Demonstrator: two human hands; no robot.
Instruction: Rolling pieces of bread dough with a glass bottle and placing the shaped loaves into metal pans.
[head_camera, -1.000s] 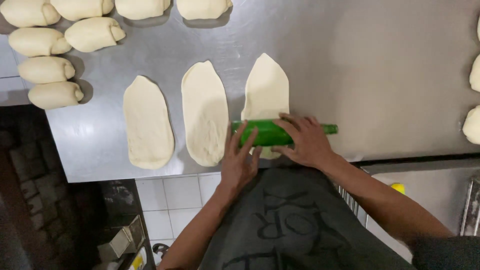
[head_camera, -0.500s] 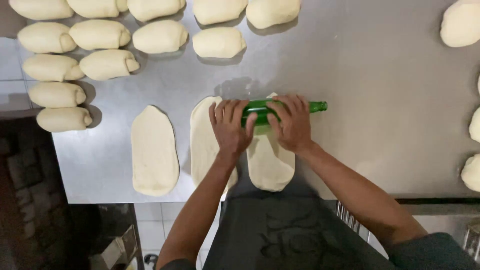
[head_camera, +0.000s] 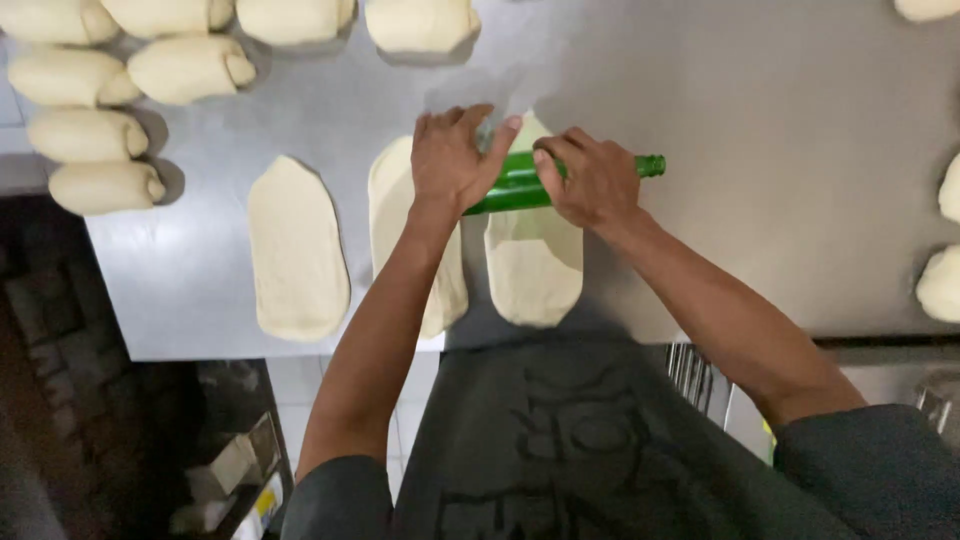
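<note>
A green glass bottle lies on its side across the far end of a flattened oval of dough on the steel table. My left hand presses flat on the bottle's left part, fingers spread. My right hand rests on its right part, near the neck. Two more flattened dough ovals lie to the left: one partly under my left forearm, the other further left.
Several rolled dough logs sit at the table's far left and along the back. Round dough pieces lie at the right edge. The table's near edge runs just before my body; tiled floor and boxes show below left.
Both hands have rolled the bottle away from me along the right dough oval, from its near end to its far end. The dough looks longer and flatter.
</note>
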